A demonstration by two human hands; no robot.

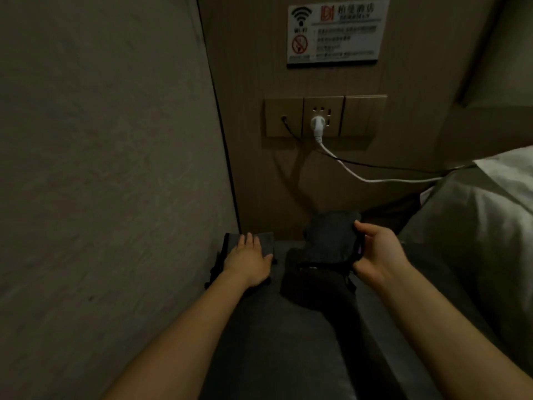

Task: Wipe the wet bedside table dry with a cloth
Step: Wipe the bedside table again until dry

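Observation:
The bedside table (277, 336) is a narrow grey surface between a wall panel and the bed. A folded grey cloth (266, 244) lies at its far left corner. My left hand (248, 259) presses palm-down on the cloth, fingers pointing at the back wall. My right hand (377, 254) grips the right side of a dark grey fabric bag (328, 241) and holds it tilted up at the back of the table. A dark strap (354, 327) trails from the bag toward me across the surface.
A grey wall panel (109, 168) closes the left side. White bedding (476, 226) rises on the right. On the back wall are a socket panel (324, 116) with a white plug and cable (346, 166), a thin black cable, and a Wi-Fi sign (334, 31).

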